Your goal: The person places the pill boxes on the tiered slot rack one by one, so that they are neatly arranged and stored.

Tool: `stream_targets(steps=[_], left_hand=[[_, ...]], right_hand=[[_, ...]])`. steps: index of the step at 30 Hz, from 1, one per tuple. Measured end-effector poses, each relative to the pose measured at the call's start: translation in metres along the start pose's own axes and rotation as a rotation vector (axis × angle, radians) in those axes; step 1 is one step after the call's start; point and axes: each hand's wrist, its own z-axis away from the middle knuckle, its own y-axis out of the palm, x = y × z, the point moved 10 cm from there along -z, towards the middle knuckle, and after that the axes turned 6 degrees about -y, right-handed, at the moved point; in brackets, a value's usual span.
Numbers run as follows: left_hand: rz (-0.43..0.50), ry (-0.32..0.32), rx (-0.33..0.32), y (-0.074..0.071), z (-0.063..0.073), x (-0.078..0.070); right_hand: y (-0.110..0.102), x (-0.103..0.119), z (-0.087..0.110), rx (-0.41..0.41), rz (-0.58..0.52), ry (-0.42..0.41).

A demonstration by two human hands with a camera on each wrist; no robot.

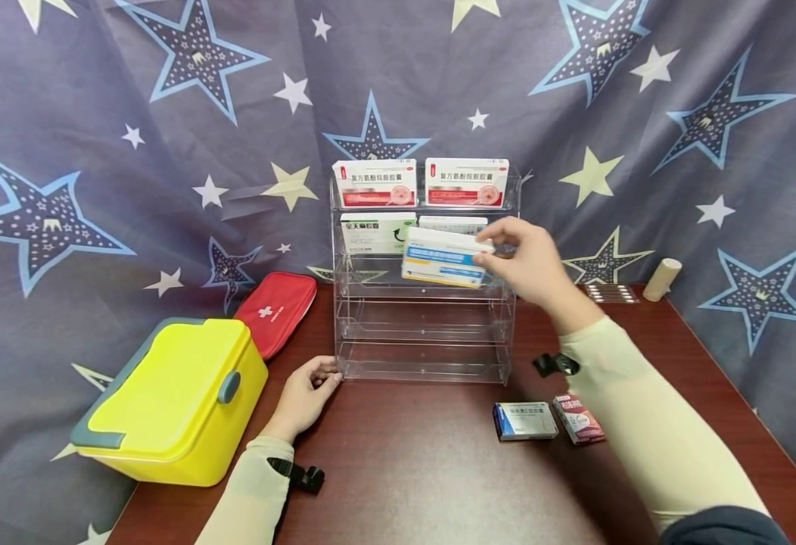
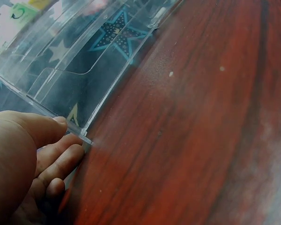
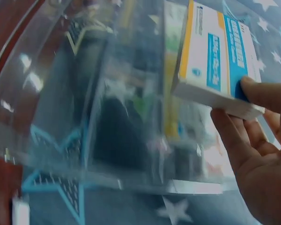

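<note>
My right hand (image 1: 530,261) pinches a white, blue and yellow medicine box (image 1: 442,257) between thumb and fingers. This box is tilted in front of the second tier of a clear tiered display rack (image 1: 425,371). Behind it, partly hidden, another white-and-blue box (image 1: 452,222) stands in the rack. To its left is a white-and-green box (image 1: 377,233). Two white-and-red boxes (image 1: 376,183) fill the top tier. In the left wrist view, my left hand (image 2: 33,154) touches the rack's lower left corner with loosely bent fingers.
A grey-and-blue box (image 1: 526,421) and a pink-red box (image 1: 578,420) lie at the front right. On the left stand a yellow lidded case (image 1: 173,401) and a red first-aid pouch (image 1: 277,312). A blister pack (image 1: 611,294) and a pale roll (image 1: 661,279) are at the back right.
</note>
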Motion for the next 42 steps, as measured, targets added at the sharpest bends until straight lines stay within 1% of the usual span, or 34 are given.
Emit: stream_targets(steps=[4, 7, 9, 12, 15, 19, 23, 27, 29, 33, 36, 40, 42], left_hand=[[0.004, 0.006, 0.000, 0.000, -0.001, 0.000], [0.000, 0.005, -0.002, -0.001, -0.001, -0.001], [-0.006, 0.001, -0.004, -0.001, 0.000, -0.001], [-0.010, 0.000, -0.003, -0.001, -0.001, -0.001], [-0.013, 0.000, -0.002, -0.001, -0.002, -0.001], [-0.005, -0.004, 0.000, -0.001, -0.002, -0.002], [-0.006, -0.007, -0.001, -0.001, -0.002, -0.002], [-0.014, -0.013, -0.001, -0.001, -0.002, -0.001], [-0.015, -0.014, -0.002, 0.000, -0.002, 0.000], [-0.016, -0.019, -0.002, 0.001, -0.001, 0.002], [-0.019, -0.020, -0.002, 0.001, 0.000, 0.002], [-0.022, -0.016, -0.005, 0.001, 0.000, 0.001], [-0.024, -0.011, -0.006, 0.001, 0.000, 0.000]], right_hand=[[0.037, 0.002, -0.014, 0.013, -0.039, 0.022], [0.061, 0.002, -0.021, 0.028, -0.054, 0.043], [0.074, 0.003, -0.025, 0.036, -0.068, 0.054], [0.088, 0.005, -0.028, 0.034, -0.086, 0.044], [0.094, 0.005, -0.029, 0.020, -0.071, 0.043], [0.095, 0.006, -0.028, 0.001, -0.037, 0.048], [0.097, 0.004, -0.029, -0.014, -0.036, 0.056], [0.104, 0.005, -0.028, 0.003, -0.046, 0.058], [0.109, 0.006, -0.027, 0.023, -0.035, 0.045], [0.117, 0.003, -0.026, 0.030, 0.003, 0.025], [0.122, 0.000, -0.022, 0.030, -0.017, 0.028], [0.127, 0.001, -0.019, 0.039, -0.063, 0.009], [0.128, 0.002, -0.018, 0.035, -0.057, -0.005]])
